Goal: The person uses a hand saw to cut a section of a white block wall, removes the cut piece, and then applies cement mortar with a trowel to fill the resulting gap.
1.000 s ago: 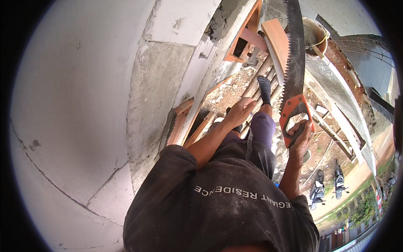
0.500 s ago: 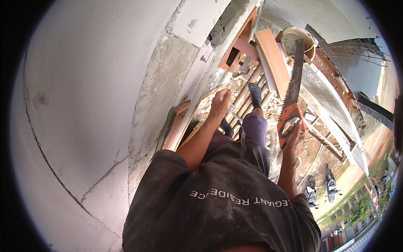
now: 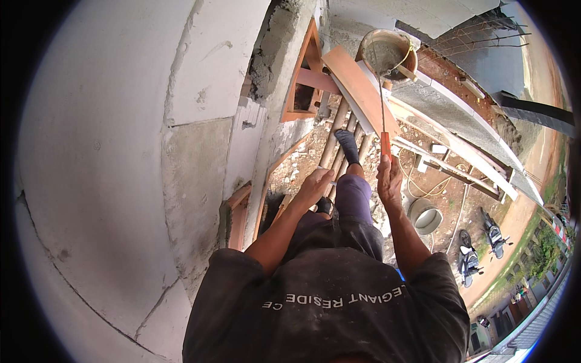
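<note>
My right hand (image 3: 389,181) is wrapped round the orange handle of a handsaw (image 3: 382,112). Its blade is seen nearly edge-on and points away from me, passing over a reddish-brown board (image 3: 354,81). My left hand (image 3: 316,186) is in front of my left thigh, its fingers curled together. A thin pale edge shows at its fingertips, but what it belongs to cannot be made out. My foot in a dark sock (image 3: 347,146) rests on round poles (image 3: 340,124) below my hands.
A bucket of grey mortar (image 3: 387,54) stands beyond the board. A block wall (image 3: 109,145) rises close on my left, beside a wooden frame (image 3: 302,75). Rubble ground lies below, with a pale bucket (image 3: 425,216), a hose (image 3: 433,190) and parked motorbikes (image 3: 469,257) at right.
The saw has swung left and turned from broadside to edge-on, with my right hand moving left. My left hand has come down nearer my thigh, and its fingers have curled. My view has shifted rightward.
</note>
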`<state>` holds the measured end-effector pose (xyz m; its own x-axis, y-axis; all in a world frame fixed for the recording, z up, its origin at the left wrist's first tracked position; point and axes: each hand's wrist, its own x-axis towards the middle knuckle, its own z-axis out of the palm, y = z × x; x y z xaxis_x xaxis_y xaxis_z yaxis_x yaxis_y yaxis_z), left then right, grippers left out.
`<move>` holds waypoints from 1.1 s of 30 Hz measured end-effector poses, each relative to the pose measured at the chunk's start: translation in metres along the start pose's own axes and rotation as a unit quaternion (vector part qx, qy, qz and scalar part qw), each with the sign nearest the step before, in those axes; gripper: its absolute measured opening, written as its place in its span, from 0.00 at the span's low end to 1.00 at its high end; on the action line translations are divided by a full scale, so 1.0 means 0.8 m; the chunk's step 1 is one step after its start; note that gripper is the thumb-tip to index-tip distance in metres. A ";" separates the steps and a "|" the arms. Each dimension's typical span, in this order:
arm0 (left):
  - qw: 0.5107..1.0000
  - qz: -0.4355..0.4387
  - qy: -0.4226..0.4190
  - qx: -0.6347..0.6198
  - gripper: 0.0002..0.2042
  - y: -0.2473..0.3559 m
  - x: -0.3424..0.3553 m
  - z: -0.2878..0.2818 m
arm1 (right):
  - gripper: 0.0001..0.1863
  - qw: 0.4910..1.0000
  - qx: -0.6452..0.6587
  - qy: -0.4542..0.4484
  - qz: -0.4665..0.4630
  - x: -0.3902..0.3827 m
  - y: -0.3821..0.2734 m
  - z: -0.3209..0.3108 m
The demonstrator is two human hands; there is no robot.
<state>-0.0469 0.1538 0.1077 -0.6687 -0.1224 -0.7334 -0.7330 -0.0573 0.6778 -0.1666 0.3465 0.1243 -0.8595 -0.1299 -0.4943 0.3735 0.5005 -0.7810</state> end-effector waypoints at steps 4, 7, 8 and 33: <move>0.986 -0.050 -0.103 -0.122 0.35 0.085 0.011 0.009 | 0.26 0.988 -0.055 -0.034 -0.138 -0.067 -0.005 0.040; 0.986 0.073 -0.063 0.138 0.33 0.076 0.025 0.019 | 0.29 0.979 -0.061 -0.076 -0.179 -0.108 0.003 0.078; 0.976 0.094 -0.051 0.190 0.31 0.063 0.025 0.016 | 0.29 0.979 -0.051 -0.099 -0.173 -0.116 0.008 0.084; 0.929 0.002 -0.066 0.365 0.20 -0.015 -0.115 -0.053 | 0.47 0.834 -0.135 -0.535 -0.007 0.161 -0.212 0.329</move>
<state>0.0289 0.1234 0.1696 -0.6458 0.0032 -0.7635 -0.5878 0.6362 0.4998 -0.2490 0.0198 0.0927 -0.0065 -0.7543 -0.6565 0.1493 0.6484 -0.7465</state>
